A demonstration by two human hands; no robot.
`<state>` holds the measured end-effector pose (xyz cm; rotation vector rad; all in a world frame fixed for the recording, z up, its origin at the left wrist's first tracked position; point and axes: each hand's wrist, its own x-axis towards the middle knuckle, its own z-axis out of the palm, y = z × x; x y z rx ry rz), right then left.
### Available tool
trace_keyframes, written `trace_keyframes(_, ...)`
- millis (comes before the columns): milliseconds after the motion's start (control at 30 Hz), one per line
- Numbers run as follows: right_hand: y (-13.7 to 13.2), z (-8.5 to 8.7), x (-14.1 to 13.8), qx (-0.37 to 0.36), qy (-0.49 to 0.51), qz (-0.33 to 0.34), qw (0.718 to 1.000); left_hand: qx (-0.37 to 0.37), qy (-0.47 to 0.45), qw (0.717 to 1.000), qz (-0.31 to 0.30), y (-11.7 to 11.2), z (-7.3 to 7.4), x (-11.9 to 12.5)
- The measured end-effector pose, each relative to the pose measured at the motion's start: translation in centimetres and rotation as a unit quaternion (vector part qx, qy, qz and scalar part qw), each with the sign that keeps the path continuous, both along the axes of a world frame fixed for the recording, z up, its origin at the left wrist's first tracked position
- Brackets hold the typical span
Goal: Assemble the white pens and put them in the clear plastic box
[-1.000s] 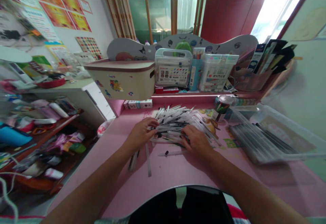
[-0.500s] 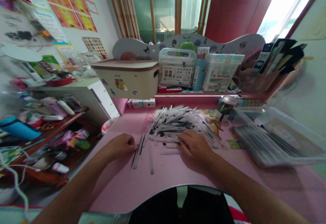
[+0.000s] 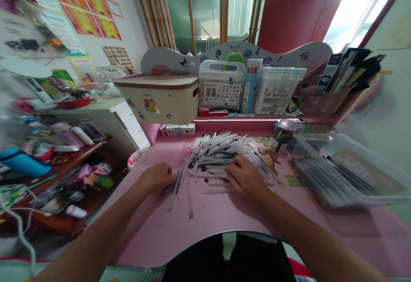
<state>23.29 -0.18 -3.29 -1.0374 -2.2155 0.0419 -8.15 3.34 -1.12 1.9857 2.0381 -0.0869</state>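
A big heap of clear pens with black tips (image 3: 221,153) lies on the pink desk (image 3: 205,226). My left hand (image 3: 156,177) rests on the desk left of the heap, its fingers curled against a few pens (image 3: 176,183) pulled aside from it. My right hand (image 3: 245,178) lies palm down on the near edge of the heap, fingers bent over the pens there. Two more loose pens (image 3: 189,196) lie between my hands.
A clear plastic tray (image 3: 346,175) holding rows of pens sits at the right. A small jar of coloured pens (image 3: 281,135) stands behind the heap. A cream box (image 3: 160,98) and marker cases (image 3: 221,87) fill the raised shelf. Cluttered shelves (image 3: 58,158) stand left of the desk.
My left hand left the heap and drew a few pens down to the left, then edged back toward them. My right hand stayed on the heap's near edge.
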Motion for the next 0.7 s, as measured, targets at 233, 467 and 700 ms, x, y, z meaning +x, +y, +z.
trace_keyframes(233, 0.4, 0.1, 0.4, -0.074, 0.135, -0.011, 0.988, 0.069, -0.175, 0.981, 0.039, 0.5, 1.5, -0.6)
trace_keyframes(467, 0.6, 0.7, 0.9, -0.160, 0.367, -0.021, 0.916, 0.012, -0.620, 0.780, 0.082, -0.9, 4.0, 4.4)
trace_keyframes(700, 1.2, 1.9, 0.9, -0.325, 0.618, 0.027, 0.716, -0.040, -0.831, 0.533, 0.154, -1.8, 3.8, 11.0)
